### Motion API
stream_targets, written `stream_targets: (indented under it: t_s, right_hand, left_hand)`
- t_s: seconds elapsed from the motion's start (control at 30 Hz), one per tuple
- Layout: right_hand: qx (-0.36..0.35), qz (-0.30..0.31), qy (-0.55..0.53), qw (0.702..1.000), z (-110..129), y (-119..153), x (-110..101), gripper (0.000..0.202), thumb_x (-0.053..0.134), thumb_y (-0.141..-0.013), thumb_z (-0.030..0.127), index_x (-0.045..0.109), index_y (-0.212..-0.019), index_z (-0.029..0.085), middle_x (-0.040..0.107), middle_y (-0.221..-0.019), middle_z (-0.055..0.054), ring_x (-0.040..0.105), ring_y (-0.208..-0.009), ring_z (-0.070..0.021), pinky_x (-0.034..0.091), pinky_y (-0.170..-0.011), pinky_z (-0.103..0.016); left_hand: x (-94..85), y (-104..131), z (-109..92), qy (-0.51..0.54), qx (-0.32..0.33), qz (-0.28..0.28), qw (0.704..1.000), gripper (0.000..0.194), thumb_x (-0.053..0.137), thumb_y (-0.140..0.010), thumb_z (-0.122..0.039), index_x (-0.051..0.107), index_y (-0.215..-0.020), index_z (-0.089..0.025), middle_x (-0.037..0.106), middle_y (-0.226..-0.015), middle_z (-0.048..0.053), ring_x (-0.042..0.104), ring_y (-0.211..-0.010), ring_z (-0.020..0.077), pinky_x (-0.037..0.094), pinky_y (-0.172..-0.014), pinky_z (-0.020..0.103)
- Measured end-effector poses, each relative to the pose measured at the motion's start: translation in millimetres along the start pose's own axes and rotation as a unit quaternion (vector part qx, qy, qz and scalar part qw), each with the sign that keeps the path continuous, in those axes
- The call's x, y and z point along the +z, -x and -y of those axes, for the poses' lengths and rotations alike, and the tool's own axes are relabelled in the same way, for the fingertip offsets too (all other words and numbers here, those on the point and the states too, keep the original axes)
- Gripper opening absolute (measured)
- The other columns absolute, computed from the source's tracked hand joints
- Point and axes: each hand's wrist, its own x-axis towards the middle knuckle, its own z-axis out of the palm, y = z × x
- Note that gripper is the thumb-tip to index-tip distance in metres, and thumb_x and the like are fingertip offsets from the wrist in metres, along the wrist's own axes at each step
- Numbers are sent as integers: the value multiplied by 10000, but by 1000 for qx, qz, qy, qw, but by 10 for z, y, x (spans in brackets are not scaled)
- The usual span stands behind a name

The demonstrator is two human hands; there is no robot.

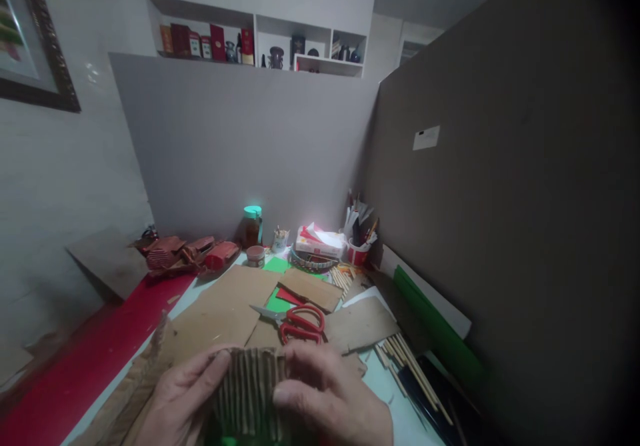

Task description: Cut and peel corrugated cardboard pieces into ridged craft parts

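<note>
At the bottom centre is a piece of brown corrugated cardboard (251, 389), its ridges running up and down. My left hand (187, 396) grips its left edge between thumb and fingers. On the right edge, my right hand (333, 393) pinches it with thumb and bent fingers. Something green shows below the piece, too dark to make out. Red-handled scissors (300, 323) lie just beyond my hands, their blades pointing left, on flat cardboard sheets (220, 306).
Wooden sticks (417, 373) and a green roll (435, 319) lie at the right. Towards the back stand a jar with a turquoise lid (253, 226), a tissue box (320, 241) and a red cup of tools (357, 253). Reddish-brown cardboard pieces (167, 254) sit at the back left.
</note>
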Motion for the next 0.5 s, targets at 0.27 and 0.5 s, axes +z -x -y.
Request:
stream_targets:
  t_s: [0.27,0.5]
  right_hand:
    - [-74,-57,64,994,-31,7,-73,250,571,-909,301,612,-706,160,497,-550,44,507,-439,-101,360,-405,-185]
    - [-265,-206,172,926,10,24,-212,294,498,-902,73,725,-1076,141,707,-1153,-139,670,-1060,-186,524,-923,-301]
  left_hand:
    - [-217,-107,-46,19,-32,-32,999,486,759,-724,-538,755,-1087,-214,799,-1072,54,668,-1116,291,591,-812,227]
    - [-425,-198,-3,23,32,-66,997,298,893,-547,-326,695,-766,-286,699,-682,-89,629,-699,101,511,-602,73]
